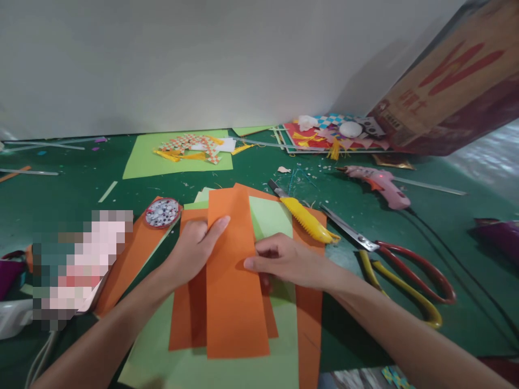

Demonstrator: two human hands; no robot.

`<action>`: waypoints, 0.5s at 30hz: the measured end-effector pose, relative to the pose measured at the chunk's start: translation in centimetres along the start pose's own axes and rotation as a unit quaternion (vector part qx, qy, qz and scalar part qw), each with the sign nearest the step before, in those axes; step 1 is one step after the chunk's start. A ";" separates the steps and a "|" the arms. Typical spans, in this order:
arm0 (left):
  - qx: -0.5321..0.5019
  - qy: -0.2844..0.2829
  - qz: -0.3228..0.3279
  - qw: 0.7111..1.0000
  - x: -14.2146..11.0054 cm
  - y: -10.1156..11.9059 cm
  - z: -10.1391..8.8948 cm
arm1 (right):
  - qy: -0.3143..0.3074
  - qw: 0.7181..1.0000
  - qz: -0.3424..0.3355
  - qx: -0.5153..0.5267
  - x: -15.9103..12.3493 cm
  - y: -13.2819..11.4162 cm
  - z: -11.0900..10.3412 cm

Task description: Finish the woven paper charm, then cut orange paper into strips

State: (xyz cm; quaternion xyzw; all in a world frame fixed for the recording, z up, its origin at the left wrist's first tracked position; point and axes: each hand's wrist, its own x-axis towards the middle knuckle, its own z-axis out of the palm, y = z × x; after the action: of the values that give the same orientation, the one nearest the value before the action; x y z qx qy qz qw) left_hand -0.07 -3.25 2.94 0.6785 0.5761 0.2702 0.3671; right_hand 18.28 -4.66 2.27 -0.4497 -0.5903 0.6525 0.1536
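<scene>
Both hands hold up a long strip of orange paper (231, 313). My left hand (194, 246) grips its left edge, the thumb lying across the front. On the right edge, my right hand (287, 259) pinches the strip between thumb and fingers, partly behind it. Beneath lies another orange piece (186, 329), on top of light green sheets (279, 367) and a larger orange sheet (310, 308). A yellow utility knife (306, 219) rests on the stack's upper right corner. Scissors (373, 246) with red and yellow handles lie to the right of my right hand.
A pink glue gun (381, 183) with a black cord lies at the right. Googly eyes fill a round container (162, 212) at the left. Woven paper pieces (188, 143) lie on a green sheet at the back. A paper bag (458, 81) stands back right. A pixelated object (85, 270) is at left.
</scene>
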 end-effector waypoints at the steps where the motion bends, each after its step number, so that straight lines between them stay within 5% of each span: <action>1: -0.001 0.002 0.003 1.000 0.0 0.0 0.0 | -0.007 1.000 0.005 0.006 0.0 0.1 0.0; 10: -0.016 0.013 -0.009 1.000 0.1 -0.1 -0.3 | -0.032 0.999 0.009 0.012 -0.1 0.1 0.1; 15: -0.014 0.069 -0.021 0.997 0.4 -0.5 -0.6 | -0.053 0.998 0.014 -0.011 -0.2 0.0 0.2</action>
State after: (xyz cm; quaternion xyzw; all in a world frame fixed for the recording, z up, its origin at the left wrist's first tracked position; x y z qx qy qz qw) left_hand -0.78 -2.67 2.91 0.6406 0.6104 0.3168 0.3415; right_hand 18.24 -4.95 2.38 -0.4242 -0.5985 0.6709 0.1083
